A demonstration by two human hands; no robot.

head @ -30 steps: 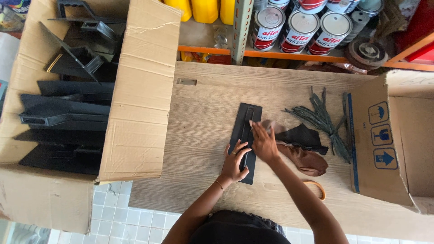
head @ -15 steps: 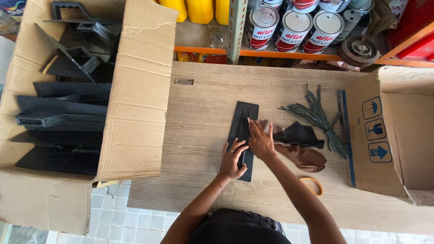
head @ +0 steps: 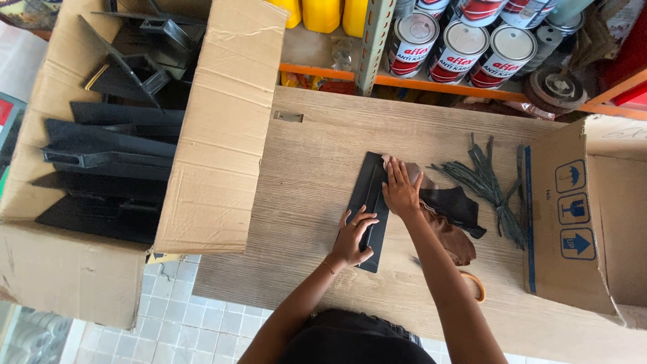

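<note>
right now the long black plastic strip (head: 369,205) lies flat on the wooden table (head: 303,175), directly in front of the person, and its long axis runs away from the body, a little tilted, with the far end toward the shelf and the near end close to the left wrist. both hands are on it, so no one is really farther, but they take different parts: the left hand (head: 353,237) rests on the near half with the fingers curled over the left edge of the strip, gripping it lightly, while the right hand (head: 400,190) lies on the far half, flat and with the fingers spread, pressing down at the right edge. under the right hand and beside it there are dark and brown leather scraps (head: 453,216), touching the strip's right side, and i cannot tell if the fingers pinch one of them. further right lies a bunch of thin dark green strips (head: 486,183), apart from the hands, and near the right forearm an orange ring (head: 475,284) shows partly. the table is pale wood with visible grain. at the left stands an open cardboard box (head: 209,135) with many similar black plastic parts (head: 101,162), at the right another cardboard box (head: 579,222) lies on its side. behind the table a shelf carries paint cans (head: 458,47) and yellow bottles (head: 322,12), and the floor below is of small light tiles (head: 189,323)
</note>
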